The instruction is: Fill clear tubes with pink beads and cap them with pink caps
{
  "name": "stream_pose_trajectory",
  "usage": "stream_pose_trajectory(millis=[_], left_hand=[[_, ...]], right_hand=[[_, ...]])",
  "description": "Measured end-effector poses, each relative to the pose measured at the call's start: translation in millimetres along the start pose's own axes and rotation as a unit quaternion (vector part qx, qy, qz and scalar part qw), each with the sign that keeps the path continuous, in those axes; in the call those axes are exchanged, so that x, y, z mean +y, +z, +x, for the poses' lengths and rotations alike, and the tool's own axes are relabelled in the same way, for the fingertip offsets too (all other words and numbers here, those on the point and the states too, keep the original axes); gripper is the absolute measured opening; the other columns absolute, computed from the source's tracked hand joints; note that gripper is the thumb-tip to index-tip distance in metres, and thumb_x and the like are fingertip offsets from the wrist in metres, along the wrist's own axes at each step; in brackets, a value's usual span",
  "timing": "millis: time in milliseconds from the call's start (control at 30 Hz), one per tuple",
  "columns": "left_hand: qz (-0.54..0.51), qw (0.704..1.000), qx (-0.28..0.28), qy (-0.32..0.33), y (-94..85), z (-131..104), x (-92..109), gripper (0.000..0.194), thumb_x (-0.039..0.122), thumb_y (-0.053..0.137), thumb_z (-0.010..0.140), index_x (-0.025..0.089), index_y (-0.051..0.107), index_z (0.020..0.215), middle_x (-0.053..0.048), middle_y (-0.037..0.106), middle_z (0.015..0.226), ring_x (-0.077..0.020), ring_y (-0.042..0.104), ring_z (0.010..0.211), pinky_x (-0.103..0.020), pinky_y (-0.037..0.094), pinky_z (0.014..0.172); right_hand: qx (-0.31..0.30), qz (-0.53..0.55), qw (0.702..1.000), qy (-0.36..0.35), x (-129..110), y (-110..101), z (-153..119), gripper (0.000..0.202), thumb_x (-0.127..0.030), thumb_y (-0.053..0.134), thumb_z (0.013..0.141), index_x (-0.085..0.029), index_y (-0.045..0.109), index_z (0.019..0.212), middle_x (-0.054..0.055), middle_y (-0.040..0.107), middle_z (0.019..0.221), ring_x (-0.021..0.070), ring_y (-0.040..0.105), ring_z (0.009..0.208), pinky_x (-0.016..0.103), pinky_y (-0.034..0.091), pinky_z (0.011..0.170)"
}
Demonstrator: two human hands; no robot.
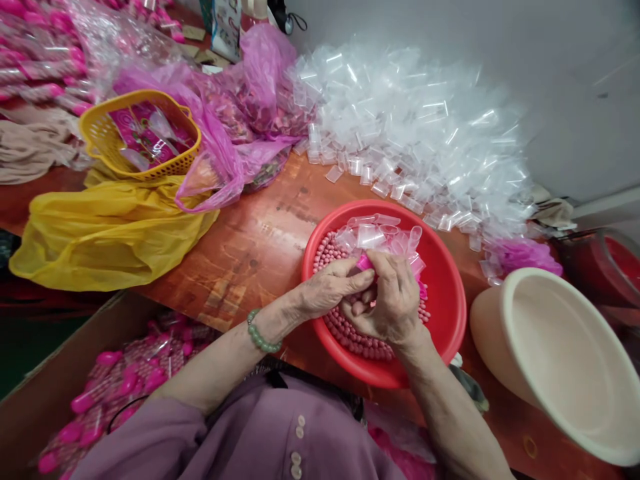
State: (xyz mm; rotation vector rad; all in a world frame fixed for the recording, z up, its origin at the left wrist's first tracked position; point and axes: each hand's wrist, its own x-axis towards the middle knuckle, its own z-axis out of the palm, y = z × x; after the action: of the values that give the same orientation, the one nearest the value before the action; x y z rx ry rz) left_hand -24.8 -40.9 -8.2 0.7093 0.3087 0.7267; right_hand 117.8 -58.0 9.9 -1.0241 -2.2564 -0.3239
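Observation:
Over the red basin (453,320), my left hand (330,288) and my right hand (393,297) meet, both closed on a bright pink plastic cap (365,262). Its lower part is hidden by my fingers, so whether a tube is joined to it I cannot tell. Below my hands the basin holds many small pink beads (357,343). Clear plastic tubes (373,235) lie on the beads toward the far side. A green bead bracelet (261,333) circles my left wrist.
A large heap of clear tubes (410,120) covers the back right. To the right stands a cream tub (510,320). A yellow basket (145,175), yellow bag (115,233) and pink bags (265,73) lie left. Filled pink-capped tubes (125,380) fill a box at lower left.

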Motion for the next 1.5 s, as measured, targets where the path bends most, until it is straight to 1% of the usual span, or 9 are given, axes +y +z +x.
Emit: stream_pose_trajectory(millis=[200, 333, 433, 733, 800, 933, 1100, 1333, 1500], left_hand=[[-0.047, 0.997, -0.045, -0.038, -6.1, 0, 6, 0.049, 0.063, 0.067, 0.080, 0.014, 0.064, 0.074, -0.006, 0.063, 0.067, -0.0121, 0.058, 0.058, -0.026, 0.046, 0.059], [-0.068, 0.991, -0.097, -0.068, -12.2, -1, 11, 0.041, 0.051, 0.077, 0.076, 0.010, 0.070, 0.079, -0.011, 0.071, 0.077, -0.0172, 0.068, 0.072, -0.029, 0.053, 0.073], [-0.082, 0.988, -0.105, -0.077, -12.9, -2, 10, 0.040, 0.047, 0.082, 0.072, 0.010, 0.070, 0.078, -0.011, 0.073, 0.078, -0.0167, 0.069, 0.071, -0.027, 0.054, 0.072], [-0.121, 0.989, -0.045, -0.069, -10.2, -3, 6, 0.029, 0.038, 0.076, 0.079, 0.010, 0.071, 0.075, -0.009, 0.071, 0.070, -0.0156, 0.068, 0.066, -0.027, 0.053, 0.069], [-0.128, 0.991, -0.005, -0.046, -8.0, 1, 8, 0.025, 0.036, 0.072, 0.084, 0.011, 0.072, 0.077, -0.008, 0.072, 0.074, -0.0144, 0.067, 0.069, -0.026, 0.052, 0.073], [-0.149, 0.982, 0.115, -0.031, -5.0, 12, 10, 0.030, 0.039, 0.062, 0.093, 0.012, 0.072, 0.085, -0.008, 0.074, 0.087, -0.0141, 0.067, 0.081, -0.028, 0.050, 0.082], [-0.157, 0.967, 0.199, -0.028, -4.5, 18, 9, 0.043, 0.048, 0.055, 0.096, 0.013, 0.070, 0.077, -0.005, 0.071, 0.074, -0.0120, 0.061, 0.070, -0.024, 0.047, 0.073], [-0.152, 0.971, 0.180, -0.049, -1.3, 18, 13, 0.048, 0.048, 0.047, 0.099, 0.011, 0.072, 0.083, -0.006, 0.070, 0.071, -0.0127, 0.062, 0.068, -0.023, 0.047, 0.072], [-0.158, 0.973, 0.162, -0.045, -3.0, 20, 10, 0.049, 0.043, 0.043, 0.102, 0.011, 0.072, 0.079, -0.007, 0.069, 0.074, -0.0133, 0.060, 0.069, -0.025, 0.047, 0.076]], right_hand=[[-0.002, 0.029, 1.000, 0.009, 7, -4, -3, 0.078, -0.046, 0.062, 0.080, -0.019, 0.032, 0.147, 0.015, 0.064, 0.111, 0.0344, 0.066, 0.098, 0.052, 0.058, 0.080], [0.011, 0.029, 0.999, 0.012, 9, -9, -4, 0.082, -0.048, 0.065, 0.080, -0.020, 0.032, 0.148, 0.014, 0.065, 0.110, 0.0344, 0.067, 0.100, 0.051, 0.059, 0.082], [0.020, 0.038, 0.999, 0.001, 7, -10, -4, 0.080, -0.050, 0.064, 0.082, -0.018, 0.035, 0.148, 0.015, 0.066, 0.109, 0.0346, 0.067, 0.100, 0.052, 0.059, 0.082], [0.018, 0.040, 0.999, 0.010, 3, -7, 2, 0.079, -0.042, 0.068, 0.079, -0.018, 0.037, 0.147, 0.015, 0.065, 0.107, 0.0331, 0.067, 0.096, 0.049, 0.060, 0.080], [0.012, 0.038, 0.999, 0.012, 10, -9, 2, 0.076, -0.041, 0.067, 0.080, -0.020, 0.037, 0.147, 0.014, 0.065, 0.110, 0.0331, 0.066, 0.099, 0.050, 0.059, 0.082], [0.096, -0.034, 0.989, 0.104, 25, -12, -2, 0.073, -0.036, 0.070, 0.081, -0.022, 0.038, 0.145, 0.015, 0.063, 0.112, 0.0335, 0.064, 0.098, 0.055, 0.058, 0.081], [-0.059, 0.034, 0.996, 0.063, 34, 1, -13, 0.076, -0.033, 0.067, 0.080, -0.020, 0.035, 0.148, 0.017, 0.060, 0.122, 0.0355, 0.062, 0.110, 0.058, 0.058, 0.088], [-0.049, 0.043, 0.996, 0.062, 41, 7, -16, 0.082, -0.038, 0.068, 0.080, -0.022, 0.031, 0.152, 0.017, 0.059, 0.133, 0.0367, 0.059, 0.120, 0.061, 0.052, 0.097], [-0.054, 0.050, 0.995, 0.074, 37, 8, -13, 0.081, -0.038, 0.067, 0.081, -0.022, 0.032, 0.151, 0.017, 0.061, 0.130, 0.0366, 0.061, 0.118, 0.061, 0.054, 0.093]])
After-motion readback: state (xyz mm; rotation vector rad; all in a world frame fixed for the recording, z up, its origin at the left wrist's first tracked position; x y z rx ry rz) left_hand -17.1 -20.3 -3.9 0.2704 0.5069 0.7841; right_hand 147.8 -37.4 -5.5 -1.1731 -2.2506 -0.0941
